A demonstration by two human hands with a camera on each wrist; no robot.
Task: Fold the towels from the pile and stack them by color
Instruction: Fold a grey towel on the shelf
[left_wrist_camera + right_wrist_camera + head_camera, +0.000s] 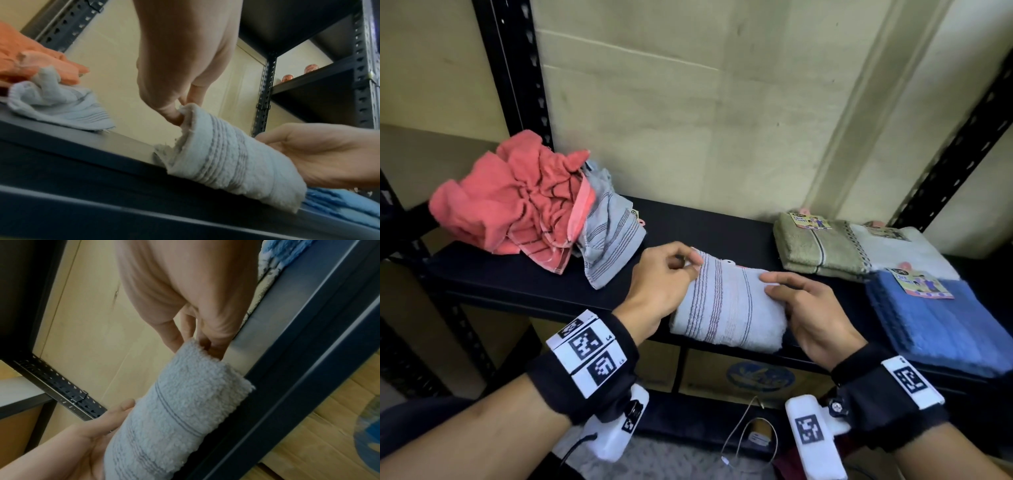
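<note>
A folded white towel with thin stripes lies on the black shelf, between my hands. My left hand pinches its far left corner with thumb and fingers; the left wrist view shows that corner lifted. My right hand grips the towel's right edge, fingers on top. The unfolded pile sits at the far left: crumpled red towels and a grey striped towel. Folded stacks lie at the right: olive, white and blue.
Black perforated uprights frame the shelf at left and right, with a beige wall close behind. Cardboard boxes stand under the shelf. Bare shelf surface shows between the pile and the towel in hand.
</note>
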